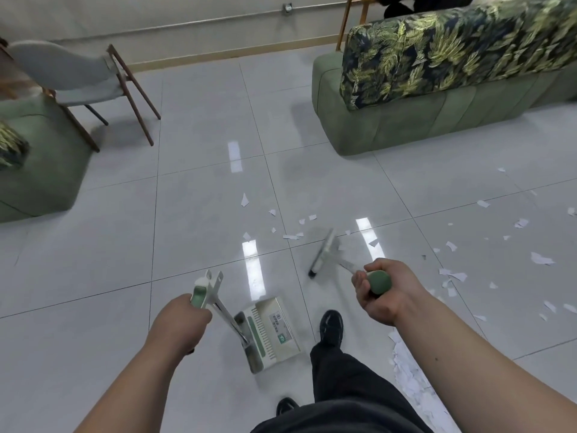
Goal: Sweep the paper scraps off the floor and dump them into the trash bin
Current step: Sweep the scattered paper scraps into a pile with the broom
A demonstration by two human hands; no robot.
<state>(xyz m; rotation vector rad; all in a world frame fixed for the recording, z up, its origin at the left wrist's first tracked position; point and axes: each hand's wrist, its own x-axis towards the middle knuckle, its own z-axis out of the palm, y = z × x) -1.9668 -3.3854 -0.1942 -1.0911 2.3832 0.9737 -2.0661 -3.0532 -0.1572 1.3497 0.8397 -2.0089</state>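
My left hand [181,318] grips the green-topped handle of a white and green dustpan [271,335], whose pan rests on the grey tiled floor just left of my front shoe. My right hand [382,290] grips the green end of a broom handle; the broom head [323,253] is low over the floor ahead, tilted, among white paper scraps [293,236]. More scraps [540,259] are scattered to the right, and a dense pile of scraps [409,376] lies under my right forearm. No trash bin is in view.
A green sofa with a leaf-print cover [437,89] stands at the back right. A grey chair on wooden legs [90,79] and a green seat [34,170] are on the left. My black shoes [331,328] stand between dustpan and scrap pile.
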